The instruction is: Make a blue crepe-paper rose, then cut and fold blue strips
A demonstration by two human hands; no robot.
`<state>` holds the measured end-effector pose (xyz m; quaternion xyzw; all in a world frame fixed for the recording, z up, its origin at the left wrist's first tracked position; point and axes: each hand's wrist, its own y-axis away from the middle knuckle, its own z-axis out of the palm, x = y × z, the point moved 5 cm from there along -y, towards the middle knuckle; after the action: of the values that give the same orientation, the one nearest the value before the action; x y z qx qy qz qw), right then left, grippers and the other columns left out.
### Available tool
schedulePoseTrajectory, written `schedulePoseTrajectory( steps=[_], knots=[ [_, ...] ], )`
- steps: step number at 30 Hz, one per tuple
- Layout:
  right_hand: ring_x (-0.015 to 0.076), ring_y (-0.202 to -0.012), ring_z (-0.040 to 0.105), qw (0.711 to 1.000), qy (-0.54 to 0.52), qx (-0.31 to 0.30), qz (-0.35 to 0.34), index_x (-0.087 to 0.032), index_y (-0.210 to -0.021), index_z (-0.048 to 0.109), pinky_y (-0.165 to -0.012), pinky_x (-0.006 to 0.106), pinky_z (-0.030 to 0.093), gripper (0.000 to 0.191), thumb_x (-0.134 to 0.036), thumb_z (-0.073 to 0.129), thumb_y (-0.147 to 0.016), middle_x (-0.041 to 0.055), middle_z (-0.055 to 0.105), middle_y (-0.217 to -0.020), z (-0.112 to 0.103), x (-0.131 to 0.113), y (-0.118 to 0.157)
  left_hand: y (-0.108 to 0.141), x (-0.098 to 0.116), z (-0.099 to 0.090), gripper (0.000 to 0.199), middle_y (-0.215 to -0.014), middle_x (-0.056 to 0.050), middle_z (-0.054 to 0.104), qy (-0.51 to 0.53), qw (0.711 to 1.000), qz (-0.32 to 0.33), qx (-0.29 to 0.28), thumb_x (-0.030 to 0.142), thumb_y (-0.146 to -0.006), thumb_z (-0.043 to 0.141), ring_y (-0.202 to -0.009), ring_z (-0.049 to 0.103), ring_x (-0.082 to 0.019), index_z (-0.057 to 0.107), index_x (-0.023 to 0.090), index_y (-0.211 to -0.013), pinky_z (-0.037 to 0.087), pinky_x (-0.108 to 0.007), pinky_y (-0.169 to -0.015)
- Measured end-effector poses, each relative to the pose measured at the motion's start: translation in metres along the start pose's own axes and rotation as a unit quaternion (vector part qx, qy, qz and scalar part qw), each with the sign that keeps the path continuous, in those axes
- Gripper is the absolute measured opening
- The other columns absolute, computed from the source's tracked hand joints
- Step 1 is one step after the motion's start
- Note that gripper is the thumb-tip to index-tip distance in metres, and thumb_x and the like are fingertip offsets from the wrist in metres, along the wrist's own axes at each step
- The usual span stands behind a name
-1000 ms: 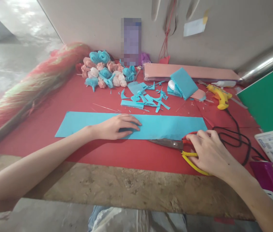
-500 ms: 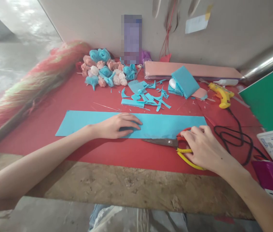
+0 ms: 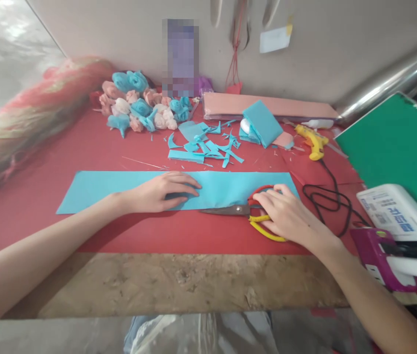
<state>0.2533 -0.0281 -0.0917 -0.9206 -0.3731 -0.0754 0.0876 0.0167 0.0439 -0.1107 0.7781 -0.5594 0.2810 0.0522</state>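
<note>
A long blue paper strip [image 3: 98,189] lies flat across the red table cover [image 3: 138,236]. My left hand [image 3: 167,191] rests palm down on the strip's middle, fingers apart. Scissors [image 3: 230,210] with red and yellow handles lie along the strip's near edge, blades pointing left and looking closed. My right hand [image 3: 285,211] is closed round their handles at the strip's right part. The paper looks slightly rumpled near the handles.
Blue scraps [image 3: 208,147] lie behind the strip, with paper flowers [image 3: 138,103] at the back left. Folded blue paper [image 3: 262,124], a yellow glue gun [image 3: 313,141] with black cable, a white box [image 3: 396,211] and a purple object [image 3: 374,250] are on the right.
The view has swung to the right, so everything appears further left. The scissors now sit closer against the strip's near edge, still in my right hand. My left hand stays on the paper.
</note>
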Motion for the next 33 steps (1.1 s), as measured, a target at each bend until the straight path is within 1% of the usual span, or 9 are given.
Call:
schedulePoseTrajectory(
  steps=[3, 8, 13, 15, 18, 21, 27, 33],
  knots=[
    [0.0231, -0.079, 0.058, 1.000, -0.002, -0.004, -0.005, -0.009, -0.098, 0.058, -0.079, 0.034, 0.036, 0.026, -0.016, 0.068, -0.074, 0.0100, 0.067, -0.087, 0.002, 0.002, 0.001, 0.000, -0.001, 0.000, 0.025, -0.121, -0.011, 0.063, -0.005, 1.000, 0.005, 0.003, 0.016, -0.091, 0.049, -0.114, 0.057, -0.021, 0.064, 0.019, -0.111, 0.047, -0.037, -0.097],
    [0.0222, -0.080, 0.057, 1.000, -0.007, 0.002, -0.015, -0.012, -0.093, 0.058, -0.078, 0.033, 0.038, 0.016, -0.016, 0.065, -0.079, 0.0080, 0.066, -0.085, 0.004, 0.006, 0.003, 0.000, -0.003, 0.000, 0.025, -0.121, -0.010, 0.064, -0.008, 1.000, 0.001, 0.007, 0.018, -0.091, 0.049, -0.113, 0.058, -0.021, 0.064, 0.021, -0.111, 0.047, -0.037, -0.098],
    [0.0224, -0.079, 0.055, 1.000, 0.003, 0.008, -0.022, -0.012, -0.087, 0.059, -0.075, 0.034, 0.036, 0.009, -0.017, 0.063, -0.081, 0.0088, 0.065, -0.081, 0.004, 0.006, 0.005, 0.001, -0.003, 0.000, 0.024, -0.121, -0.010, 0.064, -0.015, 1.000, -0.003, 0.003, 0.019, -0.092, 0.048, -0.113, 0.058, -0.022, 0.064, 0.021, -0.110, 0.048, -0.038, -0.098],
    [0.0222, -0.078, 0.054, 1.000, 0.008, 0.005, -0.023, -0.012, -0.088, 0.060, -0.075, 0.034, 0.035, 0.010, -0.016, 0.064, -0.080, 0.0081, 0.065, -0.080, 0.003, 0.004, 0.005, 0.001, -0.002, 0.000, 0.024, -0.121, -0.010, 0.064, -0.017, 1.000, -0.003, 0.001, 0.019, -0.092, 0.048, -0.114, 0.058, -0.021, 0.064, 0.020, -0.110, 0.048, -0.038, -0.098],
    [0.0230, -0.079, 0.053, 1.000, 0.018, -0.004, -0.010, -0.010, -0.093, 0.061, -0.075, 0.035, 0.034, 0.021, -0.017, 0.068, -0.075, 0.0077, 0.066, -0.082, -0.001, -0.001, 0.005, 0.001, -0.003, 0.000, 0.024, -0.122, -0.010, 0.063, -0.019, 1.000, -0.001, 0.002, 0.018, -0.092, 0.048, -0.114, 0.057, -0.021, 0.064, 0.020, -0.110, 0.047, -0.037, -0.098],
    [0.0253, -0.081, 0.053, 0.999, 0.029, -0.010, 0.011, -0.008, -0.097, 0.061, -0.076, 0.037, 0.032, 0.029, -0.018, 0.068, -0.070, 0.0102, 0.067, -0.089, -0.005, -0.004, 0.005, 0.000, -0.003, 0.001, 0.024, -0.122, -0.010, 0.063, -0.016, 1.000, 0.002, 0.002, 0.017, -0.092, 0.048, -0.114, 0.057, -0.021, 0.064, 0.019, -0.110, 0.047, -0.036, -0.098],
    [0.0261, -0.082, 0.051, 0.998, 0.049, -0.026, 0.022, -0.008, -0.095, 0.062, -0.079, 0.039, 0.031, 0.027, -0.016, 0.062, -0.069, 0.0105, 0.067, -0.091, -0.005, -0.004, 0.012, 0.000, -0.002, 0.000, 0.024, -0.121, -0.011, 0.063, -0.009, 1.000, 0.005, 0.004, 0.017, -0.092, 0.049, -0.113, 0.058, -0.022, 0.064, 0.019, -0.110, 0.047, -0.037, -0.097],
    [0.0260, -0.081, 0.050, 0.999, 0.045, -0.017, 0.023, -0.006, -0.093, 0.063, -0.079, 0.040, 0.032, 0.026, -0.016, 0.061, -0.068, 0.0112, 0.066, -0.090, -0.004, -0.004, 0.016, -0.001, 0.000, 0.000, 0.024, -0.121, -0.011, 0.063, 0.001, 1.000, 0.002, 0.004, 0.016, -0.092, 0.049, -0.114, 0.057, -0.021, 0.063, 0.019, -0.110, 0.047, -0.037, -0.098]
  ],
)
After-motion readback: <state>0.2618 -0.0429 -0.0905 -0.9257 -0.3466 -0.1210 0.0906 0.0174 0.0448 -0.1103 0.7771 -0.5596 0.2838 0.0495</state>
